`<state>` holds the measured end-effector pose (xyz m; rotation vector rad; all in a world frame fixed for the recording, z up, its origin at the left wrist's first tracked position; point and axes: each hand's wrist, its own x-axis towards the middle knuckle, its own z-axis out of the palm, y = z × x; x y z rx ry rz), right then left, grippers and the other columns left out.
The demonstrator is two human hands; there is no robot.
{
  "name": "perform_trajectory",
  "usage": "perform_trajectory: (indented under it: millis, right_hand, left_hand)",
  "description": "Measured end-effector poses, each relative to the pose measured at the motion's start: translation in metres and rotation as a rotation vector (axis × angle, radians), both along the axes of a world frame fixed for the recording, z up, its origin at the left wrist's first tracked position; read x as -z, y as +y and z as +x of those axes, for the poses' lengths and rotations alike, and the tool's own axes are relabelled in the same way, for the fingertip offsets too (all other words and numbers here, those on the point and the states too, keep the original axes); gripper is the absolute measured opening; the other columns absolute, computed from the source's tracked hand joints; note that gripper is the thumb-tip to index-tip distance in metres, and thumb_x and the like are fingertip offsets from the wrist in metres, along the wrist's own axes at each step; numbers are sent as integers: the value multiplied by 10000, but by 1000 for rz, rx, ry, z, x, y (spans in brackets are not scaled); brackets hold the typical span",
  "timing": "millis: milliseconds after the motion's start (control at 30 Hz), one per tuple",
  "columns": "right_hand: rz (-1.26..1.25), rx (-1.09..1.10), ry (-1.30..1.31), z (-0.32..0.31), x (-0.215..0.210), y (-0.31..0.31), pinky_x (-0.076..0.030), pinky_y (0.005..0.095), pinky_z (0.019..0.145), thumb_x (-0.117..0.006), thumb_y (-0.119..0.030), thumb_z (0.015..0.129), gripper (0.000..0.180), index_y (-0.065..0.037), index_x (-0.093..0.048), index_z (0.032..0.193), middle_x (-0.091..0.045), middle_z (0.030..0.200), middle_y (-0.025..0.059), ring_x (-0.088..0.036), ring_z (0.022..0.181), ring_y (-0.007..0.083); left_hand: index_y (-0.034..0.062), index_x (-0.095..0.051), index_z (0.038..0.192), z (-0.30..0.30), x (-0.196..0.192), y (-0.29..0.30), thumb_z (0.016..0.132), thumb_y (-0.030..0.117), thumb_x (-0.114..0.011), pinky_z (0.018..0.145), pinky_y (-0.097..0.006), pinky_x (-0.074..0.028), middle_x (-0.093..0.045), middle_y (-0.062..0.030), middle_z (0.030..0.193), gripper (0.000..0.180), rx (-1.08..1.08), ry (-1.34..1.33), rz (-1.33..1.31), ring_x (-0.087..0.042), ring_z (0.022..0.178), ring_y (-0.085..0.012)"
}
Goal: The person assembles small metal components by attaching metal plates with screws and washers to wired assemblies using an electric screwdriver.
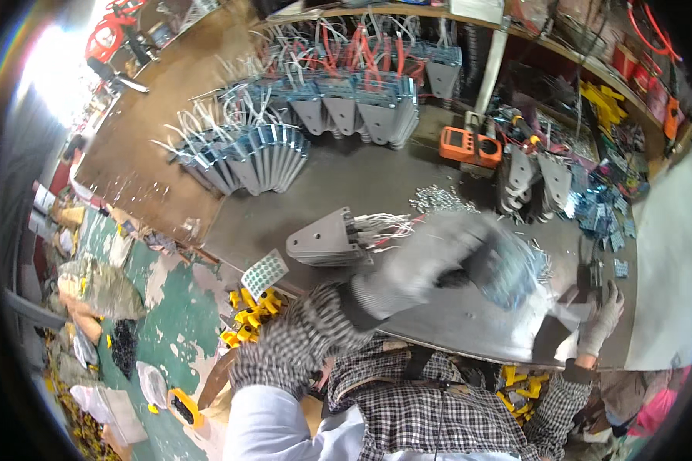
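Bluish, glossy piece (pixel 509 270), blurred, clasped in left grip (pixel 437 257); cannot tell if right grip (pixel 603 323) holds anything.

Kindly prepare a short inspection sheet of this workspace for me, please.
Surface: grey benchtop, parts spread over much of it.
Job's things: stack of grey triangular plates; blurred bluish bundle by the left hand.
Clutter: loose small metal pieces; orange device behind; blue pieces piled at right.
Hands: both gloved; left hand blurred, grip unclear; right hand near the front right, fingers extended, grip unclear.
Cables: white wires at the stack; red and white wires over the rear rows of parts.
Surroundings: worn green floor; yellow parts below the bench's left front.
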<state>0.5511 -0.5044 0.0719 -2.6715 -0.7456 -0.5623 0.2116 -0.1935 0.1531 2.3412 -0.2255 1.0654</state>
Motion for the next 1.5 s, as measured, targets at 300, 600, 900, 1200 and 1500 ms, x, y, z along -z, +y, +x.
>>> perform_trajectory:
  millis: [300,600,900,1200,1500]
  right_hand:
    - [249,-369,-11,-70,10,100,-386,446,1032,-657,-46,795,462,-76,-563,1247,-521,1296,165,-475,1216,360]
    - [240,-409,55,-73,30,97,-432,429,979,-623,-34,852,322,-45,-594,1172,-534,1271,167,-508,1172,355]
    - [301,-470,169,-74,31,98,-450,405,969,-609,-18,847,329,-27,-588,1175,-538,1258,168,-528,1147,350]
    - [243,-466,79,-95,14,110,-444,431,956,-623,5,749,406,-31,-599,1152,-559,1226,185,-529,1138,374]
    - [200,-83,-91,31,-24,35,-494,437,855,-653,-81,805,343,-80,-597,1144,-625,1048,164,-587,1019,353]
  left_hand:
    - [16,-417,1391,-215,56,130,738,-93,-730,987,-397,-490,-469,-137,1392,732,-419,-1251,-1061,-489,1232,-246]
    - [-14,-428,1366,-205,86,155,719,-55,-791,969,-349,-471,-520,-151,1317,742,-1061,-797,-773,-519,1183,-238]
    - [-27,-514,1286,-232,121,149,744,55,-819,920,-317,-473,-576,-142,1200,627,-1283,-563,-689,-552,1082,-208]
    - [14,-432,1400,-137,-16,22,732,161,-788,1043,-377,-403,-512,-156,1382,771,-787,567,-66,-478,1283,-271]
    - [-16,-324,1449,-142,-4,21,858,172,-664,1029,-391,-426,-490,-171,1356,708,-785,-4,-620,-529,1191,-261]
